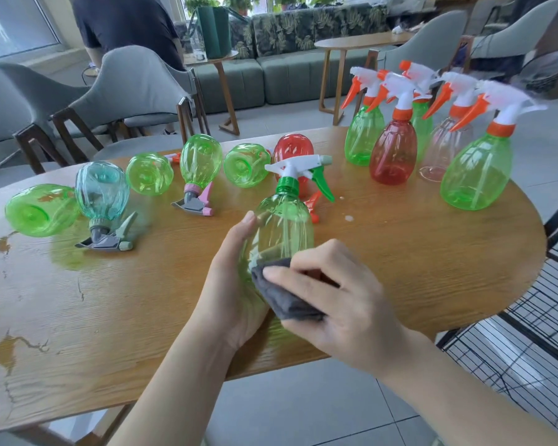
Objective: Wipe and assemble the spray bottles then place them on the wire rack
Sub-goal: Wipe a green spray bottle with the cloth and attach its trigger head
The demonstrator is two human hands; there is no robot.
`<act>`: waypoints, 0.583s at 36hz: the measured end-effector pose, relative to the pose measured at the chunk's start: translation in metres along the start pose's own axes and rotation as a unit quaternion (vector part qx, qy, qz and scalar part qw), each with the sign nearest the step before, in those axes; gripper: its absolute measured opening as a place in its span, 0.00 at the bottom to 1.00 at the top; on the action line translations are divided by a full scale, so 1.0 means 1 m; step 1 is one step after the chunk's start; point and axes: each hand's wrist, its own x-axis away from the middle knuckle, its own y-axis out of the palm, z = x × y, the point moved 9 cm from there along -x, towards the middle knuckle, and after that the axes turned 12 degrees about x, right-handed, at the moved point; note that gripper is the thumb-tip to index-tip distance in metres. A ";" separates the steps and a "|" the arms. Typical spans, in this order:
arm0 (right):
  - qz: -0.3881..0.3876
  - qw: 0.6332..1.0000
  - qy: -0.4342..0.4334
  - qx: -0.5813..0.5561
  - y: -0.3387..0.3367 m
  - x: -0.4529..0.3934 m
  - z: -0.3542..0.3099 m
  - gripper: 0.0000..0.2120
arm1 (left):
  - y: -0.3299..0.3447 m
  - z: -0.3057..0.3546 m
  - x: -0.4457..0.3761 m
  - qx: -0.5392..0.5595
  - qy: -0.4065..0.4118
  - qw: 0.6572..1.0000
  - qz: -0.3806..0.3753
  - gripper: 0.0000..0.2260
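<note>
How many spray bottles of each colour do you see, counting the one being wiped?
Green bottles: 8, including the one held in the left hand
Red bottles: 2
Teal bottle: 1
Clear bottle: 1
Total: 12

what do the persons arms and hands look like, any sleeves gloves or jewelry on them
Both forearms are bare as far as the head view shows, with no sleeve in sight. The left hand and the right hand wear no gloves, and no rings, watch or bracelet show on the fingers or wrists. The fingernails look short and unpainted.
</note>
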 end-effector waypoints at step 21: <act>-0.022 0.961 0.275 -0.007 -0.006 -0.012 0.085 0.05 | -0.002 0.000 -0.003 -0.110 0.030 0.993 -0.010 0.24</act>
